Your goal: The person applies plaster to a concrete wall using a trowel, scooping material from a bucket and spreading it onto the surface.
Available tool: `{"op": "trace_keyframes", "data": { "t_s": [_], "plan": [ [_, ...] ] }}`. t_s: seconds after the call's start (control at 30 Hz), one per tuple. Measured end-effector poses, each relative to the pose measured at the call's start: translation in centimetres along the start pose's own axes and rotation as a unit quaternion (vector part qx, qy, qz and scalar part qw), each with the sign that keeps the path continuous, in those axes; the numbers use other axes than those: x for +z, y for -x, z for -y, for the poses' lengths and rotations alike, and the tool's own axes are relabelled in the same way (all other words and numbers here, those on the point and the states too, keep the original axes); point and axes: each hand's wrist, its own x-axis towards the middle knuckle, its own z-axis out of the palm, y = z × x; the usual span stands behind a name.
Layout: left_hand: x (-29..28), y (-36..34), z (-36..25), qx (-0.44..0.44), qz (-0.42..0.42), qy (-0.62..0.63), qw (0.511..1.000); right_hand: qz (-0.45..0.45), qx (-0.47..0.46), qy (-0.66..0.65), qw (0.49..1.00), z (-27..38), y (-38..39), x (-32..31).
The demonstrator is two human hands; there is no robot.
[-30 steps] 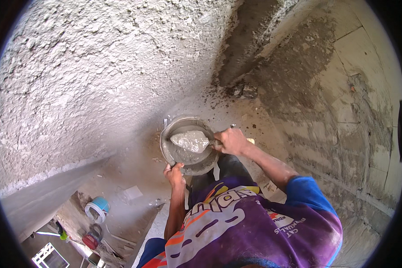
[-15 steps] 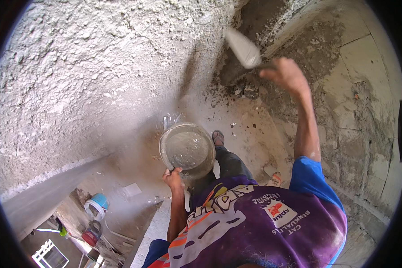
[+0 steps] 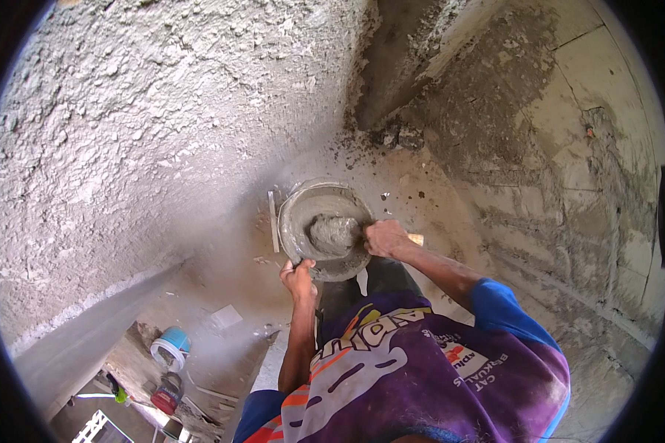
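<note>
A round grey bucket (image 3: 290, 241) with wet mortar (image 3: 319, 207) inside is held out in front of my body. My left hand (image 3: 298, 280) grips its near left rim, fingers wrapped over the edge. On the right side, my right hand (image 3: 386, 239) is closed round the handle of a trowel (image 3: 346, 232), a light wooden end poking out behind the fist. The trowel's blade lies inside the bucket, in the mortar and partly coated with it.
A rough plastered wall (image 3: 125, 125) rises on the left. On the right is a partly rendered block wall (image 3: 569, 170), with a dark recess (image 3: 399, 59) at the corner. A blue-and-white bucket (image 3: 171, 345) and a red container (image 3: 167, 395) stand at lower left.
My right hand has come down from near the corner, bringing the trowel into the bucket's mortar. The bucket has shifted slightly right and up in view, still in my left hand.
</note>
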Motion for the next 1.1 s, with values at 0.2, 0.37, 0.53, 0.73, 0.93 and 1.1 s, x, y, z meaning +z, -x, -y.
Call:
{"op": "trace_keyframes", "data": {
  "t_s": [0.2,0.37,0.53,0.73,0.93,1.1],
  "plan": [
    [0.5,-0.3,-0.8,-0.014,-0.030,0.023,0.999,-0.081,-0.027,-0.061,0.995,-0.7,0.9,-2.2],
    [-1.5,-1.4,0.5,0.005,-0.055,0.015,0.998,0.134,0.009,-0.536,0.834,-6.8,-5.3,-4.9],
    [-2.8,-2.0,1.7,0.015,-0.049,-0.013,0.999,-0.041,0.141,-0.559,0.816,-18.2,-11.6,-13.1],
    [-4.3,-0.9,1.4,0.051,-0.042,-0.018,0.998,-0.253,0.136,-0.012,0.958,-8.3,2.1,-24.2],
    [-2.0,2.5,-1.0,-0.001,-0.015,0.001,1.000,0.014,0.053,0.140,0.989,-0.6,3.6,-11.6],
    [0.9,4.7,-1.2,0.010,0.031,-0.021,0.999,-0.150,-0.091,0.017,0.984,-0.6,0.0,5.7]
  ]
}}
